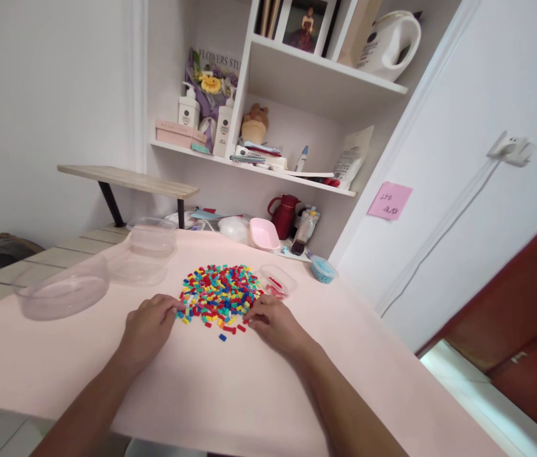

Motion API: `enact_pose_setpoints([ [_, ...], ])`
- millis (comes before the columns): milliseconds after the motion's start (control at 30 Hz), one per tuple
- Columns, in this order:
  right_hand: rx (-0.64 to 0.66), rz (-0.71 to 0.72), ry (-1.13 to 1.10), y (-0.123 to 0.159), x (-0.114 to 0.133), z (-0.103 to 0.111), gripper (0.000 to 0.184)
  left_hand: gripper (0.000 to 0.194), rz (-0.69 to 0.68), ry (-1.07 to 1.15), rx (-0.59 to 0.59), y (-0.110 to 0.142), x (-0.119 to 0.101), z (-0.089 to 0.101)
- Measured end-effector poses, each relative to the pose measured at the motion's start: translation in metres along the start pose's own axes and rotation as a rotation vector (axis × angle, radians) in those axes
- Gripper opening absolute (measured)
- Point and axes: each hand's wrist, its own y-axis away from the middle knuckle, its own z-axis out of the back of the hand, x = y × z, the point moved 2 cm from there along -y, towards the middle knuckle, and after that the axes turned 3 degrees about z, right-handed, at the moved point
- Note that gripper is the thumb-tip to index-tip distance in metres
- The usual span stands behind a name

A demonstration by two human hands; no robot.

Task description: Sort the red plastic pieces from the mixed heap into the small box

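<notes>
A heap of small toy bricks (221, 292) in red, yellow, blue, green and white lies loose on the pink table surface. At its left edge is my left hand (152, 325), thumb and fingers drawn together against the outer bricks; whatever is between the fingertips is hidden. My right hand (275, 322) reaches the heap's right front edge with its fingers pinched, and a red brick (245, 321) shows at the tips. Just behind that hand stands a clear plastic tub (288, 279) with several red bricks inside. A blue brick (222, 337) lies apart in front.
Clear containers (63, 298) stand at the left. A pink box (265, 234), a red jug (284, 216) and a bottle (304, 231) line the back. A lidded tub of blue pieces (323, 270) sits at the right rear. Shelves (249, 166) rise behind the table.
</notes>
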Motion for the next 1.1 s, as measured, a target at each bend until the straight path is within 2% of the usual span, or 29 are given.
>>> enact_pose_setpoints([
  [167,-0.006,0.023,-0.015,0.0,-0.001,0.001,0.015,0.038,0.012,-0.016,0.026,0.0,0.0,0.0],
  [333,-0.023,0.049,0.061,-0.001,0.001,-0.002,0.012,0.037,0.009,-0.017,0.013,0.0,0.001,0.0],
  [467,-0.117,0.06,0.042,-0.001,0.001,0.004,0.013,0.037,0.009,-0.018,0.013,0.0,0.001,0.001],
  [567,-0.316,0.016,0.001,-0.004,-0.008,0.023,0.014,0.036,0.001,-0.011,0.009,0.0,0.001,0.001],
  [667,-0.688,-0.154,-0.004,-0.004,-0.027,0.048,0.021,0.036,-0.005,-0.01,0.0,-0.002,0.003,-0.001],
  [700,-0.788,-0.219,0.001,-0.002,-0.034,0.054,0.025,0.036,-0.003,-0.011,-0.001,-0.002,0.004,-0.001],
  [733,-0.827,-0.269,-0.008,0.0,-0.042,0.057,0.03,0.036,-0.004,-0.013,-0.001,-0.003,0.005,-0.002],
  [900,-0.803,-0.4,-0.238,0.012,-0.065,0.056,0.043,0.036,-0.013,-0.037,0.002,-0.003,0.006,-0.003],
  [1000,-0.848,-0.417,-0.322,0.014,-0.061,0.054,0.043,0.036,-0.014,-0.037,-0.001,-0.003,0.005,-0.003],
  [1100,-0.77,-0.386,-0.353,0.012,-0.049,0.05,0.041,0.036,-0.016,-0.027,-0.007,-0.002,0.004,-0.002],
])
